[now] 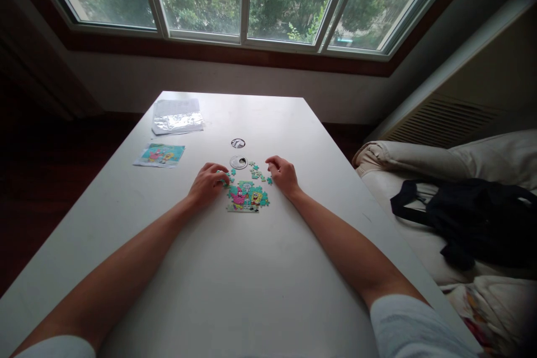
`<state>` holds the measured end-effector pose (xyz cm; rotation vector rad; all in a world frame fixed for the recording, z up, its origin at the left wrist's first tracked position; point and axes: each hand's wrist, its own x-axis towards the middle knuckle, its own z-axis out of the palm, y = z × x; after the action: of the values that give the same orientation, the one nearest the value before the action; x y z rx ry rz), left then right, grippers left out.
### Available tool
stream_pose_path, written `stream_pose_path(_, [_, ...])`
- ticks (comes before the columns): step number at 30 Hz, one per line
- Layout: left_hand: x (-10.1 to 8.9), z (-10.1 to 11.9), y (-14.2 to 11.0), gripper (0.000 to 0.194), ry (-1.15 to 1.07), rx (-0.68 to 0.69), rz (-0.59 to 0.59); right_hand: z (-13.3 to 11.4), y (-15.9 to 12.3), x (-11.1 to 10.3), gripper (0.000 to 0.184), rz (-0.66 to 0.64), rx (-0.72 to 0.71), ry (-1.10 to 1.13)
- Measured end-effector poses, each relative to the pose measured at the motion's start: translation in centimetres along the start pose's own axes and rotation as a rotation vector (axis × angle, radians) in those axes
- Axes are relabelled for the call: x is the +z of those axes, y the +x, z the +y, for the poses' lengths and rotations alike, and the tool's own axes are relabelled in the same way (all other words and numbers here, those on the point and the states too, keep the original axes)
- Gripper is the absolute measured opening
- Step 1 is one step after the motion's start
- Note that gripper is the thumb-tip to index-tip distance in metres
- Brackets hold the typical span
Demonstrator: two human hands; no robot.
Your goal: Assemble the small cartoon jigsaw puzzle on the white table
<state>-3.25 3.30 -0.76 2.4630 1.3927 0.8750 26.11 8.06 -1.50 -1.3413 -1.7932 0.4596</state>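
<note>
A partly joined jigsaw puzzle (247,198) with cartoon figures, pink and yellow on teal, lies flat on the white table. My left hand (207,183) is at its upper left, fingers bent around small teal puzzle pieces (222,174); thumb and forefinger appear closed on one. My right hand (283,173) rests at the upper right, fingers curled together; whatever they may hold is hidden. Between the hands, several loose puzzle pieces (255,172) are scattered above the joined part.
Two round silvery items (239,163) lie beyond the pieces. At the left is a printed picture sheet (161,155), with clear plastic packaging (178,116) farther back. Right of the table (235,268) stands a pale sofa (403,168) with dark clothing (482,218) on it. A window closes off the far side.
</note>
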Motion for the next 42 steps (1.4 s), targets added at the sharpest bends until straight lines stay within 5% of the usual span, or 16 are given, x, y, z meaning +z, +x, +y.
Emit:
stream_pose_path(16, [0.0, 0.8, -0.2, 0.03, 0.071, 0.007, -0.011, 0.8, 0.5, -0.3, 0.027, -0.033, 0.087, 0.054])
stream_pose_path(25, [0.1, 0.6, -0.3, 0.028, 0.084, -0.003, 0.007, 2.8, 1.2, 0.0, 0.026, -0.002, 0.224, 0.357])
stream_pose_path(42, [0.0, 0.7, -0.2, 0.023, 0.073, -0.003, 0.004, 2.8, 1.7, -1.0, 0.024, -0.075, 0.297, 0.53])
